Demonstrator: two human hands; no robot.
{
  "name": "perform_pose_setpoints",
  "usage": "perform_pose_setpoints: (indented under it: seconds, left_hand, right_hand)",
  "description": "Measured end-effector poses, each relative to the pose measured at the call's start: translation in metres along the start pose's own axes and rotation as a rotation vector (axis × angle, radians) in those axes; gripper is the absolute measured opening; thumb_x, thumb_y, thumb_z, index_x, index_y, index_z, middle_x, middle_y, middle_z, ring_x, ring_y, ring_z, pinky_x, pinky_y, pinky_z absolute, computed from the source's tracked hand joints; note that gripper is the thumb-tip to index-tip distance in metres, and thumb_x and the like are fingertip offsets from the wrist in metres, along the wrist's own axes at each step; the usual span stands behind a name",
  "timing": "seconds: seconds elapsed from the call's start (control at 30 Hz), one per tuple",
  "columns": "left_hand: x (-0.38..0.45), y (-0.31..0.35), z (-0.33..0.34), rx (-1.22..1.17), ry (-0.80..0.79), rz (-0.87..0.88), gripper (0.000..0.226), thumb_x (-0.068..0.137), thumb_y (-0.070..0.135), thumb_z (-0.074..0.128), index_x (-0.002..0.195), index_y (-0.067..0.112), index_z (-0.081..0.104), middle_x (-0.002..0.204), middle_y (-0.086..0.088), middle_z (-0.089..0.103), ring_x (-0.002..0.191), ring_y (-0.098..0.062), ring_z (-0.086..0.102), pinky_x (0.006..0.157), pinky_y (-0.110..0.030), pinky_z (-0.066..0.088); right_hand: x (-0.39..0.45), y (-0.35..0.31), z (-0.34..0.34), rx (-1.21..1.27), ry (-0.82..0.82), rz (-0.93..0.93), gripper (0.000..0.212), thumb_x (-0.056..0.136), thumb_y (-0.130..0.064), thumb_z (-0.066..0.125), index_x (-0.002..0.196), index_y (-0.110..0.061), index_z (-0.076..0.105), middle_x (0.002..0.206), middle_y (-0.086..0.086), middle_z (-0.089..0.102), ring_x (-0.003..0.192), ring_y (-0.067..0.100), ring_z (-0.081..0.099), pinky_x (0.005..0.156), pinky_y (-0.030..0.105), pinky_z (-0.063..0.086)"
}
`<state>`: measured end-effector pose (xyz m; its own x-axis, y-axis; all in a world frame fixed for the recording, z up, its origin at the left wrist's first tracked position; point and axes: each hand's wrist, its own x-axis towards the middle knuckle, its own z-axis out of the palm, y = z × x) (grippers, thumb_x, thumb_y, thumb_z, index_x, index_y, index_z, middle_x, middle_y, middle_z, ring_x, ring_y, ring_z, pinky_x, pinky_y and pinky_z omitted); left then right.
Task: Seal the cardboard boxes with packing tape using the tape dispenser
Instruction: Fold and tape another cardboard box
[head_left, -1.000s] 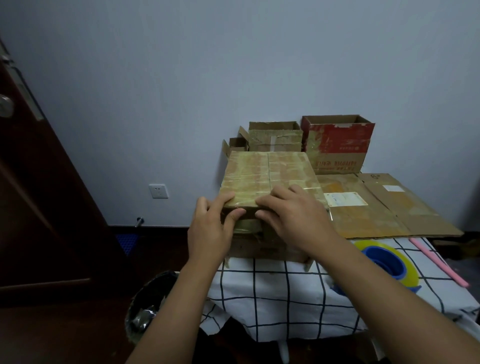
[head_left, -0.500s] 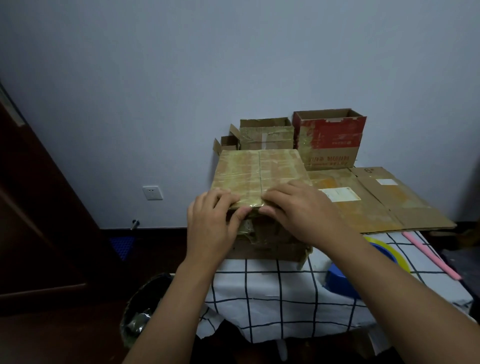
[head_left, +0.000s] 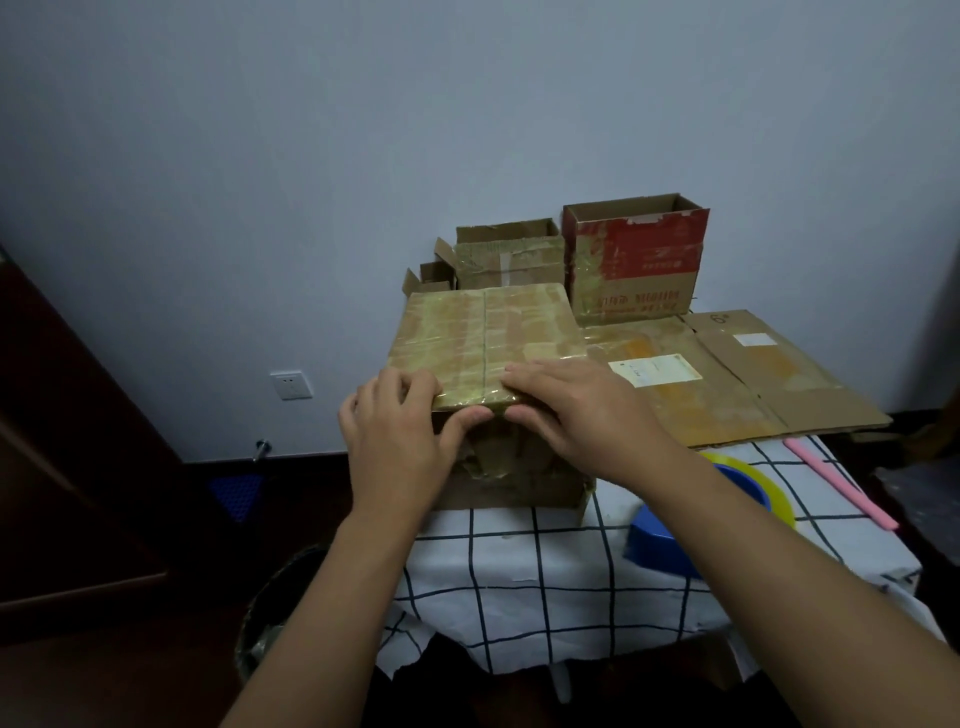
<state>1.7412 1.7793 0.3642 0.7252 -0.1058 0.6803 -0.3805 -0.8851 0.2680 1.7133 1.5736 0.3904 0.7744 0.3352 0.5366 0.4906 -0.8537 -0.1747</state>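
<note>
A closed cardboard box (head_left: 483, 332), its top covered in shiny tape, stands on the checked tablecloth (head_left: 524, 577). Both my hands are at its near top edge. My left hand (head_left: 400, 441) has its fingers on the top and its thumb under the edge at the front face. My right hand (head_left: 571, 410) lies flat on the top with its thumb pressed below the edge. The two thumbs nearly meet at the box's centre seam. A blue tape dispenser (head_left: 670, 540) with a yellow-edged tape roll (head_left: 753, 478) lies on the table to the right, partly hidden by my right forearm.
Flattened cardboard sheets (head_left: 727, 384) lie right of the box. Open boxes stand at the back wall: a red one (head_left: 639, 260) and a brown one (head_left: 509, 254). A pink stick (head_left: 841, 483) lies at the right edge. A bin (head_left: 270, 618) stands on the floor at left.
My hands slid apart a little along the near edge and both thumbs dropped under the edge onto the front face. The view shifted slightly; the box stayed put.
</note>
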Motion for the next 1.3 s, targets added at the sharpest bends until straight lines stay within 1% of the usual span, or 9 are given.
perform_pose_setpoints:
  seconds: [0.27, 0.43, 0.67, 0.8, 0.87, 0.93, 1.03, 1.17, 1.3]
  left_hand:
    - [0.003, 0.017, 0.001, 0.100, -0.023, 0.078, 0.063, 0.085, 0.077, 0.043, 0.103, 0.020, 0.060, 0.106, -0.004, 0.057, 0.101, -0.025, 0.052, 0.100, -0.048, 0.034]
    - [0.003, 0.032, 0.003, 0.001, -0.011, 0.181, 0.043, 0.089, 0.056, 0.054, 0.098, 0.017, 0.067, 0.097, -0.001, 0.063, 0.089, -0.022, 0.058, 0.073, -0.031, 0.036]
    - [0.004, 0.051, 0.010, -0.010, -0.067, 0.317, 0.040, 0.095, 0.042, 0.057, 0.122, 0.016, 0.068, 0.116, -0.008, 0.066, 0.108, -0.028, 0.061, 0.088, -0.042, 0.047]
    - [0.004, 0.055, 0.010, -0.038, -0.041, 0.321, 0.030, 0.091, 0.028, 0.065, 0.115, 0.011, 0.072, 0.109, -0.008, 0.070, 0.096, -0.029, 0.065, 0.078, -0.039, 0.048]
    - [0.003, 0.055, 0.009, -0.006, -0.080, 0.320, 0.034, 0.090, 0.024, 0.065, 0.123, 0.018, 0.068, 0.109, -0.009, 0.067, 0.096, -0.029, 0.062, 0.080, -0.040, 0.046]
    - [0.003, 0.059, 0.007, 0.027, -0.126, 0.329, 0.037, 0.091, 0.025, 0.064, 0.128, 0.026, 0.065, 0.111, -0.010, 0.063, 0.100, -0.029, 0.059, 0.084, -0.042, 0.045]
    - [0.005, 0.069, 0.005, 0.009, -0.157, 0.284, 0.037, 0.087, 0.038, 0.058, 0.122, 0.027, 0.067, 0.110, -0.007, 0.062, 0.103, -0.026, 0.057, 0.086, -0.041, 0.043]
    - [0.010, 0.078, 0.011, -0.034, -0.192, 0.318, 0.043, 0.088, 0.050, 0.056, 0.113, 0.017, 0.067, 0.118, -0.004, 0.065, 0.111, -0.025, 0.060, 0.090, -0.041, 0.047]
    - [0.015, 0.081, 0.016, -0.060, -0.183, 0.319, 0.050, 0.089, 0.058, 0.052, 0.108, 0.014, 0.067, 0.108, 0.000, 0.069, 0.093, -0.022, 0.065, 0.078, -0.037, 0.049]
  right_hand:
    - [-0.012, 0.011, 0.002, 0.033, 0.052, 0.029, 0.039, 0.095, -0.030, 0.066, 0.132, -0.017, 0.065, 0.137, 0.003, 0.062, 0.132, 0.025, 0.054, 0.110, 0.041, 0.038]
    - [-0.014, 0.028, -0.004, 0.132, -0.035, 0.055, 0.046, 0.099, -0.041, 0.058, 0.141, -0.022, 0.056, 0.149, -0.003, 0.051, 0.143, 0.009, 0.032, 0.108, 0.020, 0.026]
    - [-0.025, 0.037, 0.000, 0.179, 0.081, 0.071, 0.039, 0.096, -0.028, 0.065, 0.134, -0.016, 0.064, 0.140, 0.001, 0.059, 0.140, 0.019, 0.043, 0.107, 0.034, 0.040]
    - [-0.037, 0.045, -0.001, 0.347, 0.002, 0.180, 0.064, 0.095, -0.038, 0.064, 0.152, -0.026, 0.039, 0.155, -0.007, 0.041, 0.145, 0.006, 0.031, 0.115, 0.036, 0.036]
    - [-0.050, 0.044, 0.005, 0.497, 0.063, 0.301, 0.069, 0.091, -0.040, 0.065, 0.152, -0.035, 0.032, 0.150, -0.015, 0.043, 0.137, 0.001, 0.040, 0.108, 0.025, 0.042]
    - [-0.060, 0.039, 0.011, 0.784, 0.189, 0.526, 0.051, 0.094, -0.037, 0.061, 0.141, -0.040, 0.042, 0.126, -0.016, 0.057, 0.115, 0.000, 0.057, 0.089, 0.019, 0.053]
    - [-0.060, 0.033, 0.016, 1.260, 0.189, 0.880, 0.028, 0.103, -0.033, 0.049, 0.128, -0.021, 0.056, 0.082, 0.003, 0.067, 0.073, 0.017, 0.066, 0.060, 0.027, 0.056]
    - [-0.055, 0.026, 0.013, 1.599, 0.204, 0.952, 0.022, 0.103, -0.020, 0.051, 0.120, -0.013, 0.061, 0.072, 0.009, 0.061, 0.063, 0.020, 0.061, 0.058, 0.030, 0.052]
    - [-0.054, 0.026, 0.009, 1.716, 0.272, 0.960, 0.027, 0.096, 0.001, 0.055, 0.119, -0.011, 0.063, 0.072, 0.008, 0.064, 0.064, 0.017, 0.060, 0.061, 0.029, 0.052]
